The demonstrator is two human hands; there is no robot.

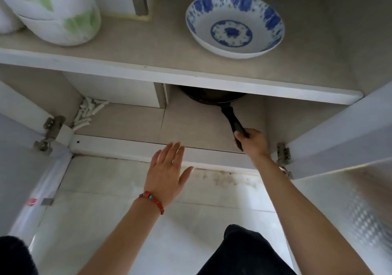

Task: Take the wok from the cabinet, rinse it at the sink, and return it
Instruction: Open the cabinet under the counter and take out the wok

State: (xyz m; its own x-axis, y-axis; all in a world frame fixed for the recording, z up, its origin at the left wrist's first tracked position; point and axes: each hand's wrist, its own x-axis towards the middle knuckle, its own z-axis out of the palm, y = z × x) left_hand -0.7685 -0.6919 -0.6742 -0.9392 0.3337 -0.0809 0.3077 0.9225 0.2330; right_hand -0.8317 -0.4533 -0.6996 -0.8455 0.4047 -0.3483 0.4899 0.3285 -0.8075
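One wok [212, 97] sits on the lower shelf at twelve o'clock (mostly hidden), its handle [232, 120] gripped by the right hand [251, 142]. The left hand [167, 168] hovers flat, fingers straight. One blue-patterned bowl [234, 25] rests on the shelf above.

A blue-patterned plate [234, 25] and stacked white bowls [61, 20] sit on the upper shelf [161, 48].

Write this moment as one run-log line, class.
stage: wok at cabinet | right hand: grips wok handle | left hand: open, holds nothing | wok: on lower shelf, mostly hidden
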